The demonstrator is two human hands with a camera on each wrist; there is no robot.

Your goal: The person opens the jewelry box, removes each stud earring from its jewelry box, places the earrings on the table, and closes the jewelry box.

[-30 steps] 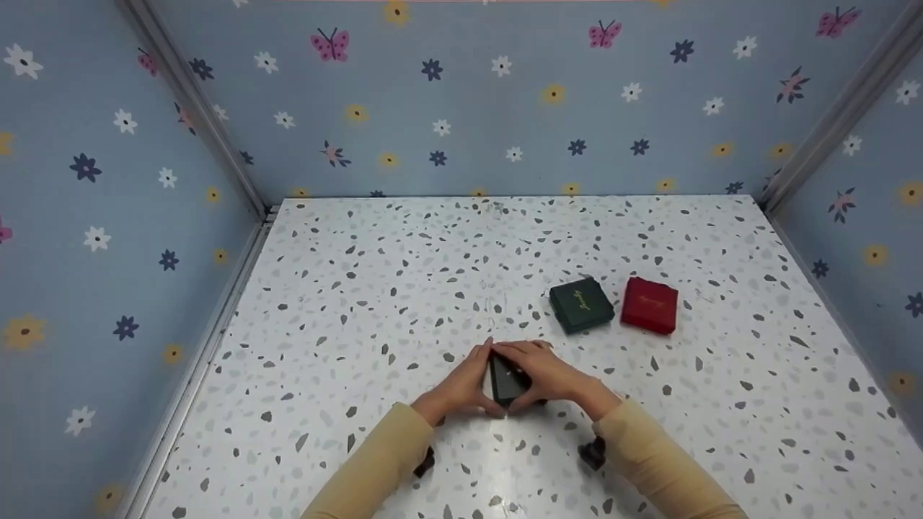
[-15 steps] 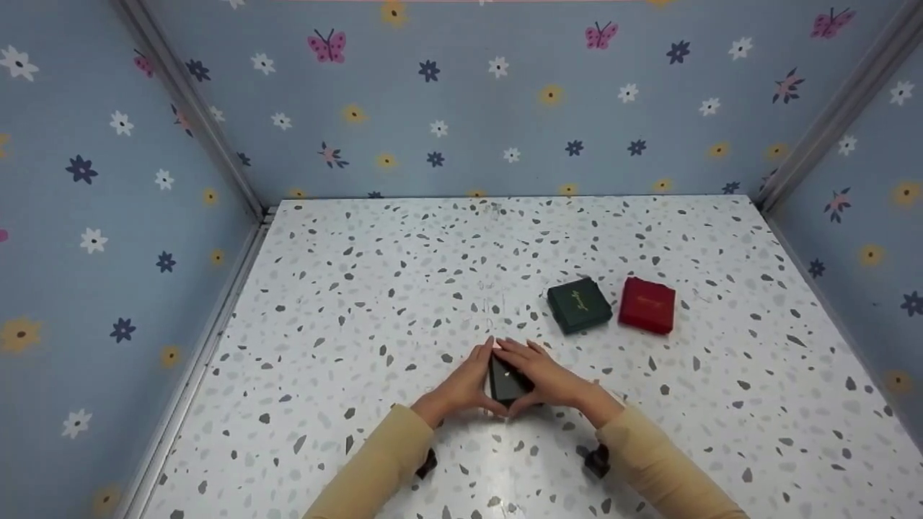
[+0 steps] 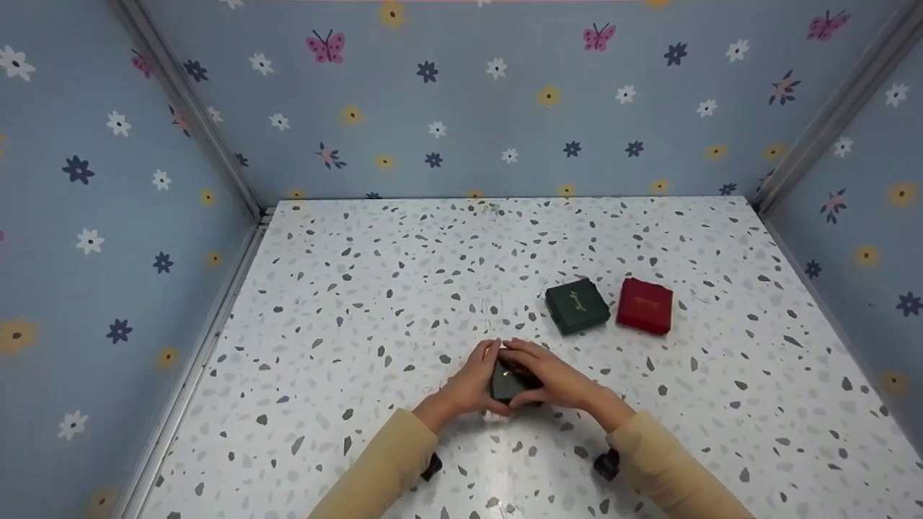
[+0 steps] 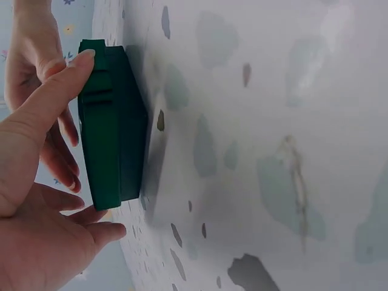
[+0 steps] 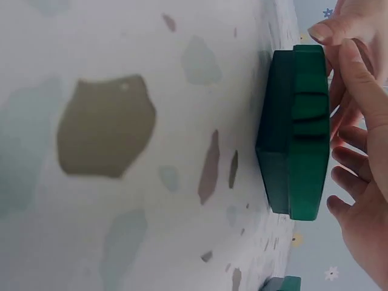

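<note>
A small dark green jewelry box (image 3: 508, 386) with a lid lies on the table between both hands in the head view. Its side and slightly wider lid show in the left wrist view, where my left hand (image 4: 42, 200) puts its thumb on the near lid edge and its fingers at the far side. My right hand (image 5: 370, 163) arches over the box top, thumb near the front corner. Its bent fingers appear a little apart from the lid in the right wrist view. Part of the lid is hidden under that hand in the head view.
A second green box (image 3: 577, 306) with gold lettering and a red box (image 3: 644, 306) stand side by side behind and right of the hands. The speckled white table (image 3: 375, 267) ends at a flower-patterned back wall (image 3: 469, 108). Similar side walls stand left and right.
My right hand has shifted slightly right and its fingers have bent more over the lid. The left hand's fingers have also curved more. The green and red boxes stay put on the table.
</note>
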